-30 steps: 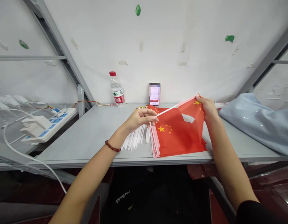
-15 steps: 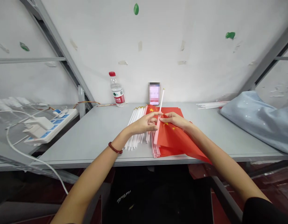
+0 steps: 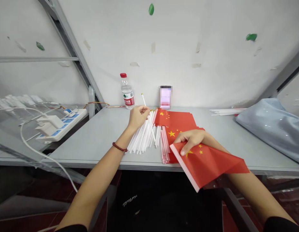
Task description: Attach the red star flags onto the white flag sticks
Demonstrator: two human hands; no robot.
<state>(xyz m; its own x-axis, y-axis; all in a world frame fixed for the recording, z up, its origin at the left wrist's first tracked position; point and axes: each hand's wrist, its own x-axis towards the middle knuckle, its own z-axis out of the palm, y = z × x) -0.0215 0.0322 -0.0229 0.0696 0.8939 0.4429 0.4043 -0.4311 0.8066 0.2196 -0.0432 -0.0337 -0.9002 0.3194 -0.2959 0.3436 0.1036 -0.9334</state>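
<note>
My left hand (image 3: 137, 118) pinches a thin white flagstick (image 3: 151, 128) with a gold tip, tilted above a fan of white sticks (image 3: 139, 141) on the desk. In my right hand (image 3: 193, 138) is a small red flag (image 3: 213, 164) with yellow stars, thumb on top near its stars. Its white sleeve edge hangs slanting past the desk's front edge, with no stick visible in it. Beneath and behind that hand lie stacked red flags (image 3: 174, 119), their white sleeve edges (image 3: 164, 145) toward the sticks.
A water bottle (image 3: 127, 93) and a phone (image 3: 165, 97) stand at the wall. A power strip (image 3: 72, 123) with plugs and white cables is on the left. More white sticks (image 3: 223, 111) and a pale blue bag (image 3: 267, 122) lie on the right of the grey desk (image 3: 91, 138).
My hands have moved apart. The left went leftward with the stick, while the right came down and rightward with the flag. The stick and the flag are now separate.
</note>
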